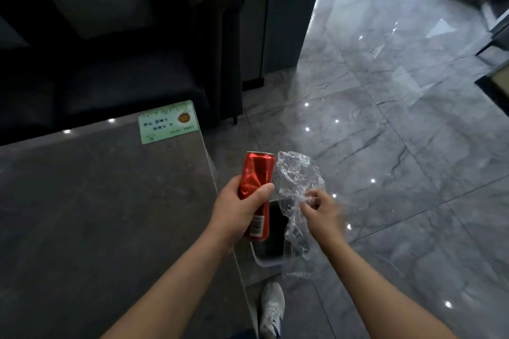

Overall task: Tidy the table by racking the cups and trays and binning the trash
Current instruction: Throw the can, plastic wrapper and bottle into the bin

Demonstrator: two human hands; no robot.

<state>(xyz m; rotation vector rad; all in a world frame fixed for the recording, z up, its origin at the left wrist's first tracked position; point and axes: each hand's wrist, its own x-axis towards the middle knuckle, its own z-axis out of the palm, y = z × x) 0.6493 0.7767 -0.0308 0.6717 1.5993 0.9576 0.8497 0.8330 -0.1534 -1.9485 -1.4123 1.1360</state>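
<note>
I had my left hand (237,210) wrapped firmly around a dented red can (256,190), thumb across its front and fingers closed behind it, the can standing nearly upright with its top tipped slightly toward one o'clock. My right hand (321,210) was pinched shut on a crumpled sheet of clear plastic wrap (296,190), which rose above the fingers and also trailed down past the wrist toward six o'clock. Can and wrap sat just beside each other, the wrap at three o'clock from the can; I could not tell if they touched. Both hung past the right edge of the grey table (96,215), over a dark-lined bin (271,245) with a pale rim that stood on the floor (399,146) directly below them. At eleven o'clock from the can, a green card (168,122) lay flat on the table's far corner. A dark sofa (115,49) stood beyond the table at twelve o'clock, and my white shoe (271,308) showed at six o'clock.
</note>
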